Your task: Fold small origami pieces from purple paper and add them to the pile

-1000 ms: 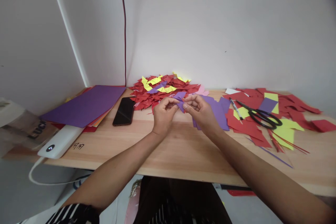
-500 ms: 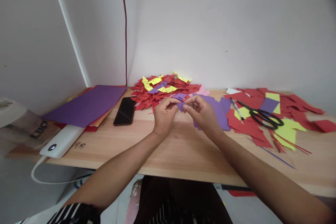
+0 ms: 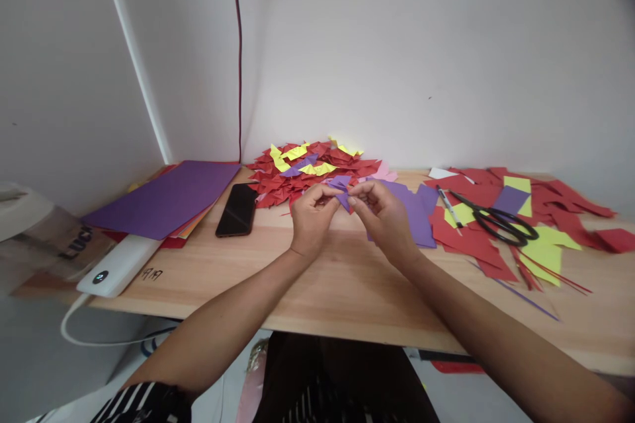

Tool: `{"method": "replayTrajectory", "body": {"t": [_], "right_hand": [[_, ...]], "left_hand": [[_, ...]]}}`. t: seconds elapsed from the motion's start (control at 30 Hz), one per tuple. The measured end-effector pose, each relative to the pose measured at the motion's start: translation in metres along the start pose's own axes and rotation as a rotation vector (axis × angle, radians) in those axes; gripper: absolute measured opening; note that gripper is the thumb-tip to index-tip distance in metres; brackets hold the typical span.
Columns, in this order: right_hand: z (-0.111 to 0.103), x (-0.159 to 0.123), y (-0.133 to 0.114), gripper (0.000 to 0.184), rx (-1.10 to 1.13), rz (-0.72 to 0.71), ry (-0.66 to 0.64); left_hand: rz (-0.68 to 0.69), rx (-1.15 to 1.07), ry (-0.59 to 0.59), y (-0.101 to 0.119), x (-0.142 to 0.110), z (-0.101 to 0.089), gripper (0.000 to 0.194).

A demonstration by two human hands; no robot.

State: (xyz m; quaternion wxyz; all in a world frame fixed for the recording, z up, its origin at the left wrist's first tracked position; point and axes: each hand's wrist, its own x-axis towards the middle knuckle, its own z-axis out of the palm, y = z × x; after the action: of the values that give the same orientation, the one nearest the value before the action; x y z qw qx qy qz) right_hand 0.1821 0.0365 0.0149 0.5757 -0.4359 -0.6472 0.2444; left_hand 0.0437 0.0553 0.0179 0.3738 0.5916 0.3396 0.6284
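Between my two hands, over the middle of the table, is a small folded piece of purple paper [image 3: 342, 199]. My left hand [image 3: 313, 217] pinches its left side with thumb and finger. From the right, my right hand [image 3: 381, 213] pinches the other side, its other fingers curled. Fingertips cover part of the folds. Just behind the hands lies a heap of folded paper shapes [image 3: 275, 188], mostly red with some yellow, purple and pink. Flat purple paper [image 3: 419, 218] lies beside and partly beneath my right hand.
Black scissors [image 3: 506, 228] and a pen [image 3: 449, 205] lie on red and yellow paper scraps [image 3: 476, 244] at the right. Leftward are a phone [image 3: 236, 210], a stack of coloured sheets [image 3: 169, 198], a white power bank [image 3: 116, 271] with a cable, and a clear container [image 3: 49, 238].
Both hands keep their pinch on the purple paper, with only a slight shift at the fingertips. The whole view has moved a few pixels; the other things lie as before.
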Motion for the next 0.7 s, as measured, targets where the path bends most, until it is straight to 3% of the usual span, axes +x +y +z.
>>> {"method": "replayTrajectory", "body": {"t": [0.33, 0.7], "right_hand": [[-0.006, -0.0001, -0.006, 0.011, -0.224, -0.058, 0.007], [-0.004, 0.0017, -0.0062, 0.009, -0.217, -0.042, 0.004]], "left_hand": [[-0.023, -0.005, -0.017, -0.0011, 0.0001, -0.0014, 0.007], [-0.031, 0.041, -0.026, -0.0008, -0.0007, -0.0017, 0.008]]}}
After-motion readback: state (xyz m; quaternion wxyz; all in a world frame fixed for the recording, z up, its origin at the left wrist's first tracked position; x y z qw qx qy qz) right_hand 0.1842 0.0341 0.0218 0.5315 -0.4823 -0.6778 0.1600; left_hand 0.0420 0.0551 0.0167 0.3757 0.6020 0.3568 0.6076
